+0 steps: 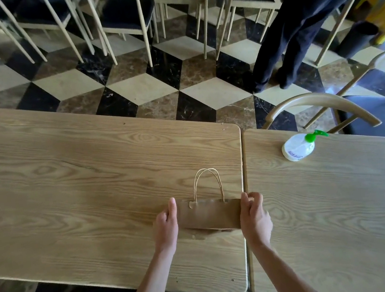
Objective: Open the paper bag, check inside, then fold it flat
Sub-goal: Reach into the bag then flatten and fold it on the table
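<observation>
A brown paper bag (210,215) lies flattened on the wooden surface (69,186), near its right edge where a second table (340,199) butts against it. The bag looks folded over on itself, a lower layer peeking out beneath its near edge, and its two twisted paper handles (207,183) loop away from the person, lying flat on the wood. The left hand (166,225) rests against the bag's left end, fingers held together and pointing forward, thumb side up. The right hand (254,216) holds the bag's right end, its fingers curled and the thumb and fingertips pinching the upper right corner. On the second table, well apart from the bag, stands a white pump bottle (299,147) with a green nozzle. Another person (304,20) in dark trousers stands on the chequered floor (154,84) beyond, among chairs (128,17).
</observation>
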